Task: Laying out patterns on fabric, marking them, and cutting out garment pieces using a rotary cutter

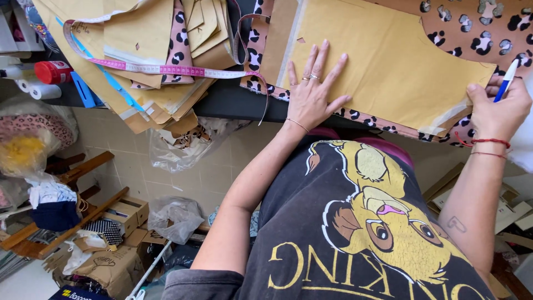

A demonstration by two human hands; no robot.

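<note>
1. My left hand lies flat, fingers spread apart, pressing the tan paper pattern down onto the leopard-print fabric beneath it.
2. My right hand is closed around a blue-and-white pen, its tip at the pattern's right edge, where the paper meets the fabric.
3. To do this well, I judge that the flat palm should sit nearer the pen, since paper far from the pressing hand can creep and skew the line.
4. I would keep the pen tip tight against the paper edge and upright, so the mark follows the curve rather than drifting under it.
5. The dark surface shows only as a strip at its near edge; the rest is covered.
6. A heap of more paper patterns lies to the left, with a pink measuring tape draped over it.
7. A red-capped bottle lies at the far left.
8. Below, the tiled floor carries cardboard boxes and plastic bags, crowding the room.
</note>
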